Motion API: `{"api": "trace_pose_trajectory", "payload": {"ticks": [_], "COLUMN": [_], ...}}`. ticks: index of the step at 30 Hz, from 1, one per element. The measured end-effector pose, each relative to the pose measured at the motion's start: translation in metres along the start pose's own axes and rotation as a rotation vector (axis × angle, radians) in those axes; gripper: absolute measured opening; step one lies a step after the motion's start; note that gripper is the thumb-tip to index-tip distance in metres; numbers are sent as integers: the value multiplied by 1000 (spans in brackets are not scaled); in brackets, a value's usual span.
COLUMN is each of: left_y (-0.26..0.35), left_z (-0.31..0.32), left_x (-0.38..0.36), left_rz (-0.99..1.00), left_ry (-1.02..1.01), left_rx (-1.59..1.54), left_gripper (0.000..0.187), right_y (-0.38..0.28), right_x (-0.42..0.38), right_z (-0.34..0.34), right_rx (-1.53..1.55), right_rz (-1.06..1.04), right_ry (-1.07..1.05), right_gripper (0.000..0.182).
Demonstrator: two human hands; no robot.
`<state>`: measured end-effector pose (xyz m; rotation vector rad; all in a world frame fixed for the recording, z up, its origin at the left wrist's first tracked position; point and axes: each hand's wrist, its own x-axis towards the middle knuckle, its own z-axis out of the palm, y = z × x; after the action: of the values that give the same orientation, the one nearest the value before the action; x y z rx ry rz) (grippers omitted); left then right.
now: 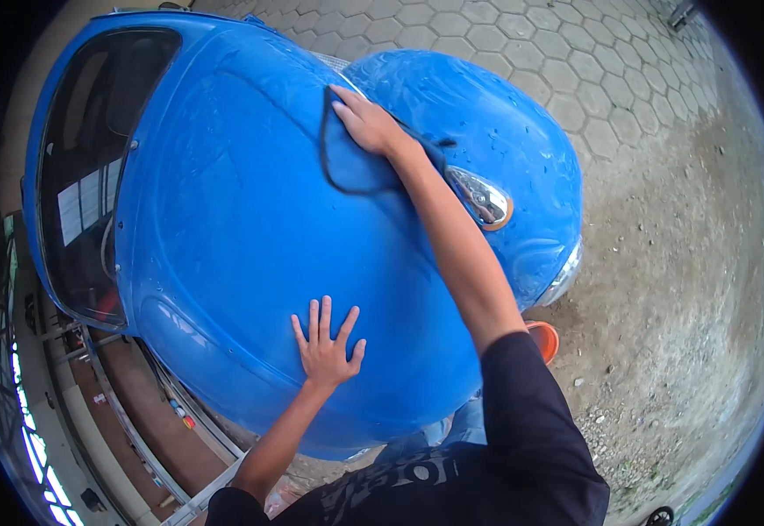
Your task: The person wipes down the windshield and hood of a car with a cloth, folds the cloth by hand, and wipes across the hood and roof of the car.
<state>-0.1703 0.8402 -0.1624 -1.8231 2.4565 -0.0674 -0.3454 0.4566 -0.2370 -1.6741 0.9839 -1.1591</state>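
Observation:
A rounded blue car hood (250,202) fills the middle of the view, with a blue fender (478,114) beyond it. My left hand (325,351) lies flat on the hood with its fingers spread and holds nothing. Farther up, near the seam between hood and fender, my right hand (366,121) presses on a blue cloth with a dark edge (356,167). Part of this cloth is hidden under my hand and forearm. Just right of the cloth, a chrome turn signal with an orange rim (485,200) sits on the fender.
The dark windshield (92,167) is at the left. An orange bucket (543,340) stands on the ground beside my right arm. Hexagonal paving (566,70) and bare dirt (671,289) lie to the right. Metal rails (128,421) run at the lower left.

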Motion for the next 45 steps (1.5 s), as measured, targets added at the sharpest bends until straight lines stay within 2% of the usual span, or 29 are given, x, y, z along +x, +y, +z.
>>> {"api": "trace_pose_trajectory", "payload": {"ticks": [2, 6, 9, 14, 17, 20, 22, 24, 27, 28, 30, 33, 37, 40, 41, 45], "left_y": [-2, -1, -1, -3, -2, -1, 0, 0, -7, -9, -8, -7, 1, -18, -26, -83], "left_z": [-1, -1, -1, 0, -1, -6, -11, -19, -7, -1, 0, 4, -9, -13, -10, 10], "left_x": [0, 1, -2, -2, 0, 3, 7, 7, 0, 0, 0, -3, -43, -122, -153, -264], "left_rz": [2, -2, 18, 34, 23, 6, -4, 3, 0, -57, -78, -65, -141, -218, -245, -403], "left_ry": [8, 1, -13, -1, 13, 11, 24, 45, 134, 242, 335, 469, 503, 443, 497, 525], "left_rx": [5, -15, -31, -32, -67, -91, -153, -186, -277, -405, -424, -468, -601, -788, -796, -514], "left_gripper": [57, 56, 58, 59, 57, 57, 55, 52, 50, 47, 46, 44, 43, 41, 40, 41], "right_y": [-9, -7, -13, -76, -80, -79, -108, -141, -169, -169, -170, -172, -176, -185, -190, -202], "right_x": [33, -14, -107, -264, -397, -501, -486, -444, -375, -355, -317, -293, -311, -362, -384, -493], "right_z": [3, -13, -46, -69, -38, 12, 35, 53, 91, 101, 115, 109, 117, 128, 131, 159], "right_rx": [49, 112, 126, -339, -616, -653, -693, -642, -624, -645, -719, -769, -791, -804, -813, -840], "right_rz": [152, 53, 36, 132, 132, 123, 88, -36, -79, -72, -36, -48, -21, -66, -78, -79], "right_ry": [-53, -52, -80, -84, -171, -179, -154, -225, -178, -155, 3, 129, 207, 157, 127, 15], "right_gripper": [57, 56, 56, 59, 56, 53, 51, 49, 49, 51, 53, 52, 50, 50, 50, 51]}}
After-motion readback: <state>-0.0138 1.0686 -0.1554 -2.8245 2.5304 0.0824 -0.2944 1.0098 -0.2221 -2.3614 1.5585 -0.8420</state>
